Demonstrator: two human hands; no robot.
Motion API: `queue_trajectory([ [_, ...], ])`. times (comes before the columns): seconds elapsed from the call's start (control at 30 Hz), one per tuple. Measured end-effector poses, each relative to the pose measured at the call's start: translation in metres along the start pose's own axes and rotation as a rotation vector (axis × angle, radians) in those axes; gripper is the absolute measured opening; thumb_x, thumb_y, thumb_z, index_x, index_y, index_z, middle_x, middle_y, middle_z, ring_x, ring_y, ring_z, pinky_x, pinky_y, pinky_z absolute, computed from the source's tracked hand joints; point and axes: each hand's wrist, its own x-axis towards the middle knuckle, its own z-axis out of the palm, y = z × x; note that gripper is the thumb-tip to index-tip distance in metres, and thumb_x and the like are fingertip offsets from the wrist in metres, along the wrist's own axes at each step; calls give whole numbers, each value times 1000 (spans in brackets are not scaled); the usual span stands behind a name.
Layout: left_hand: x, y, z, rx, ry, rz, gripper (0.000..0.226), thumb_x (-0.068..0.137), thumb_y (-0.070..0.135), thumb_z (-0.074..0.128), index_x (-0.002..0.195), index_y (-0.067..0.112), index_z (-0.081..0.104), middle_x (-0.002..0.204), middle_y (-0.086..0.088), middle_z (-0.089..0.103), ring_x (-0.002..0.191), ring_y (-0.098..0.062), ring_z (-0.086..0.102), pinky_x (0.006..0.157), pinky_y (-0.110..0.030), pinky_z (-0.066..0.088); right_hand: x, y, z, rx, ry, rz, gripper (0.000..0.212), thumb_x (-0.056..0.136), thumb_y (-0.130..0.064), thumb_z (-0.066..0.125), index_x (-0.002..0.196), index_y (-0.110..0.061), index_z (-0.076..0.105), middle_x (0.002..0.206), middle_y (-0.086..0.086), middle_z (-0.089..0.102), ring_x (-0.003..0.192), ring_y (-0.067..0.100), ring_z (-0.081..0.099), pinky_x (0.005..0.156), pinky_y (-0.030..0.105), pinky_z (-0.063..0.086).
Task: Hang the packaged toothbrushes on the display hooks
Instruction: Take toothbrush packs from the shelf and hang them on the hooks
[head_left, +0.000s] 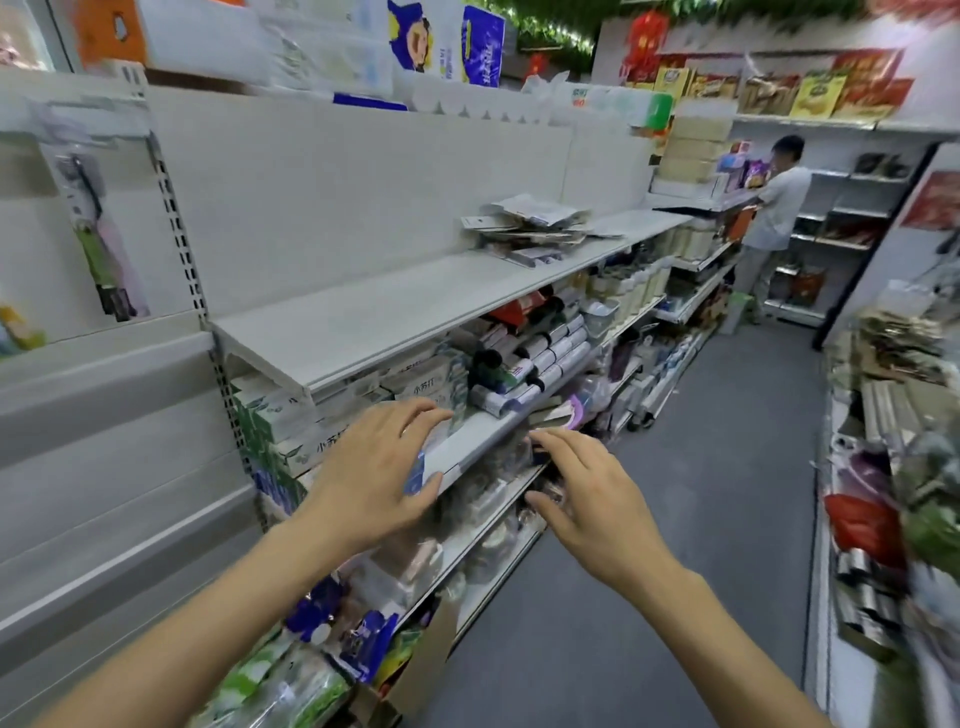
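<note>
Both hands empty, fingers spread: left hand (374, 478), right hand (587, 493), lower centre. Loose pile of flat carded toothbrush packs (524, 231) lies on white metal shelf (374, 317), upper centre. Likely light, stiff-backed, slippery blister; pinch card top near hang-hole.

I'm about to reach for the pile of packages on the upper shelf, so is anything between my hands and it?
Nothing visible. Both the left hand and right hand are open and empty, low by the lower shelf edge. The pile of packages lies farther along the upper shelf, whose surface is bare between.
</note>
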Motion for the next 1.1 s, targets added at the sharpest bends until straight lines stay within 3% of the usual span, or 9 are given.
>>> queue_trajectory([
  [0.17,90,-9,43,-23,13,6,61,83,48,49,137,21,51,134,0,55,120,-22,53,103,-38,44,62,70,4,-17,-10,17,61,94,-41,64,148,-23,42,147,-10,45,138,11,38,116,30,35],
  [0.6,260,11,148,-19,-38,-36,59,84,43,59,140,27,46,138,7,51,125,-16,49,108,-33,38,164,255,32,73,11,40,58,94,-36,65,147,-23,44,146,-11,47,138,10,39,118,35,34],
  [0.93,367,63,232,20,-2,-211,59,82,37,64,138,23,50,135,5,53,122,-16,50,106,-31,38,249,421,42,112,-69,-126,59,93,-33,67,145,-18,45,145,-6,49,135,14,41,112,31,37],
  [1.1,410,75,248,60,24,-312,58,83,37,63,138,24,49,135,6,53,123,-15,49,107,-32,38,296,475,48,114,-91,-239,59,94,-36,65,146,-21,43,145,-6,48,135,13,40,113,25,30],
])
